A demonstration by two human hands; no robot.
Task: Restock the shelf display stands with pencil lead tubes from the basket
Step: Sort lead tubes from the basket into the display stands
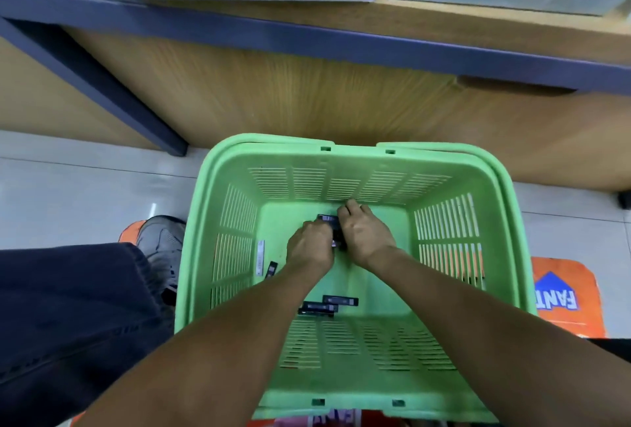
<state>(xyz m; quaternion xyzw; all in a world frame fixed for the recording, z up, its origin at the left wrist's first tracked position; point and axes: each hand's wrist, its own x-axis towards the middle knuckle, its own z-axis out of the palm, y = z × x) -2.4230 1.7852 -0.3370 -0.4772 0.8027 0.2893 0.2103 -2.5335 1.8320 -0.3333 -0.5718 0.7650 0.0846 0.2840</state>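
Basket [345, 150] of green slotted plastic sits on the floor below you. At its far wall, your left hand [311, 245] and right hand [364, 234] together clasp a bunch of small black pencil lead tubes [332, 221]; loose tubes [324, 306] lie nearer you.

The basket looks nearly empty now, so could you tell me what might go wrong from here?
Both the left hand and right hand bunch several dark tubes together; one may slip out on lifting. Loose tubes near the basket front wall and a pale one by the left wall could get missed.
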